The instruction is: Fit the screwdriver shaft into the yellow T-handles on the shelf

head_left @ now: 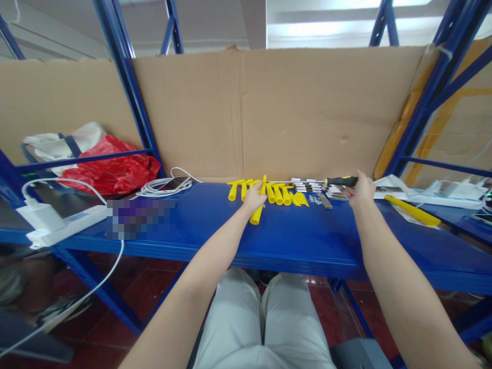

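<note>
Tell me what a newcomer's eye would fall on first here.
The row of bright yellow tubes at the back of the blue shelf stands out first, with the left hand closed on one longer yellow tube that juts forward of the line. To its right, the right hand touches the black-and-yellow screwdriver. Far left, a red plastic bag lies against the cardboard.

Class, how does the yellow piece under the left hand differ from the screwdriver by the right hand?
The yellow piece is all yellow; the screwdriver has a black handle with yellow trim. The yellow piece points toward the person; the screwdriver lies sideways. The left hand closes over the yellow piece; the right hand just touches the screwdriver. Both lie on the blue shelf.
</note>
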`<state>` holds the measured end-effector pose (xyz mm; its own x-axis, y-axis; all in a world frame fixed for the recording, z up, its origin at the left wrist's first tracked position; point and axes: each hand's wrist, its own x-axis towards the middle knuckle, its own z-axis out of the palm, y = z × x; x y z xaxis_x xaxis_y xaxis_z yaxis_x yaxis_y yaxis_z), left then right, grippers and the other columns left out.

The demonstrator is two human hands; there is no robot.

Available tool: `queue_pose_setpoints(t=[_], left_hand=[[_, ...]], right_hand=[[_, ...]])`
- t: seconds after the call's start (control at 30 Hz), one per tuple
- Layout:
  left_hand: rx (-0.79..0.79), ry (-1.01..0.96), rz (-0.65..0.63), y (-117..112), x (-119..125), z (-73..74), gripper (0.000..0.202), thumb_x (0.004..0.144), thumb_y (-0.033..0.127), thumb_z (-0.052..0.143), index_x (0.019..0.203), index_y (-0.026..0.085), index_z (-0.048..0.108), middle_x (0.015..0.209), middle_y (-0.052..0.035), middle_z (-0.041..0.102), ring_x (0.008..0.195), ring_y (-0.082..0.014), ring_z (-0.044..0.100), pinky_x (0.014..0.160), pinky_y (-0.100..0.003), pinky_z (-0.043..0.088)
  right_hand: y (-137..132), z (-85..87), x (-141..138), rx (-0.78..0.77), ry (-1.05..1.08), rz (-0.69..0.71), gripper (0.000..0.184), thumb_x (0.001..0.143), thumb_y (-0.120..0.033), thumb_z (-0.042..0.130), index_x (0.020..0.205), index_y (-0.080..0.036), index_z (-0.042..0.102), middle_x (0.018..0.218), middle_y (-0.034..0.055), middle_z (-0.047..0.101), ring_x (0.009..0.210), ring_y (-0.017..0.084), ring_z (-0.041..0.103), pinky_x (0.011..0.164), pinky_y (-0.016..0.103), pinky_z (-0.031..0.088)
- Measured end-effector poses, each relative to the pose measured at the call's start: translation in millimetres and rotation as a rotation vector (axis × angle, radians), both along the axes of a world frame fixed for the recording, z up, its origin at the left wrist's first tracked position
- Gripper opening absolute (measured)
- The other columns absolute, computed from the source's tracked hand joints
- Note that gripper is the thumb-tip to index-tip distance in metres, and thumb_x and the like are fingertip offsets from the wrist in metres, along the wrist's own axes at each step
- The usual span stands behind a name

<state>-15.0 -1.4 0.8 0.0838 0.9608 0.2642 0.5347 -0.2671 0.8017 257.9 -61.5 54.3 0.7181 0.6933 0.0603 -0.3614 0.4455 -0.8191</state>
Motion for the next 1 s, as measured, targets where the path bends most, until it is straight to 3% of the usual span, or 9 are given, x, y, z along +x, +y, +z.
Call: queue_pose_setpoints(t=[0.07,0.23,0.43,0.53,0.63,0.83,1.0], left_hand=[[0.002,-0.001,0.0,-0.6,-0.2,0.5,0.071,0.079,0.001,0.051,0.148,0.019,0.045,0.15,-0.015,0.048,0.057,-0.0112,0.069,0.051,-0.021,0.057],[0.004,0.0,-0.006,-2.6,-0.1,1.8,0.072,0.078,0.0,0.051,0.147,0.02,0.046,0.15,-0.0145,0.048,0.055,-0.0105,0.069,0.051,-0.021,0.057],[0.008,-0.002,0.019,-4.3,1.7,2.1,0.073,0.079,0.001,0.052,0.149,0.019,0.042,0.15,-0.0162,0.047,0.059,-0.0127,0.071,0.052,-0.022,0.058],[0.007,-0.005,0.014,-5.1,1.9,2.6,0.073,0.079,0.0,0.052,0.149,0.02,0.043,0.15,-0.0152,0.048,0.057,-0.0115,0.07,0.051,-0.021,0.057],[-0.001,-0.005,0.009,-5.6,1.6,3.0,0.074,0.08,0.0,0.051,0.15,0.021,0.041,0.15,-0.0143,0.048,0.057,-0.0103,0.069,0.05,-0.019,0.056],[-0.013,0.004,0.017,-6.6,1.8,3.3,0.074,0.081,0.002,0.053,0.151,0.021,0.04,0.151,-0.0141,0.047,0.059,-0.0083,0.069,0.048,-0.015,0.053],[-0.011,-0.01,0.012,-6.6,2.4,3.0,0.073,0.081,0.002,0.051,0.151,0.019,0.039,0.151,-0.0147,0.047,0.058,-0.0088,0.069,0.049,-0.017,0.054]], right_hand=[[0.1,1.6,-1.1,-0.047,0.003,-0.051,0.018,0.087,-0.013,0.045,0.073,-0.022,0.038,0.053,-0.008,0.039,0.035,0.006,0.027,0.029,0.017,0.022],[-1.6,5.1,-0.2,-0.054,0.067,0.035,0.015,0.086,-0.017,0.04,0.072,-0.021,0.039,0.056,-0.0042,0.043,0.041,0.009,0.037,0.032,0.018,0.035],[3.3,-1.2,2.1,-0.084,-0.014,-0.046,0.019,0.092,-0.031,0.046,0.076,-0.022,0.041,0.06,-0.0064,0.042,0.037,0.006,0.031,0.029,0.016,0.026],[5.9,-2.2,2.4,-0.095,-0.018,-0.076,0.018,0.088,-0.025,0.051,0.074,-0.022,0.04,0.06,-0.0077,0.04,0.036,0.005,0.029,0.028,0.015,0.023],[3.0,1.2,1.1,-0.058,0.048,-0.022,0.018,0.085,-0.016,0.046,0.07,-0.022,0.038,0.055,-0.0065,0.039,0.037,0.007,0.031,0.027,0.016,0.027],[-8.5,8.1,-4.2,-0.023,0.145,0.078,0.021,0.089,-0.017,0.036,0.07,-0.022,0.041,0.054,-0.0034,0.046,0.04,0.009,0.038,0.032,0.018,0.038],[-9.2,7.4,-7.6,-0.056,0.068,-0.004,0.027,0.095,-0.028,0.04,0.069,-0.022,0.039,0.053,-0.0052,0.042,0.036,0.008,0.032,0.027,0.018,0.022]])
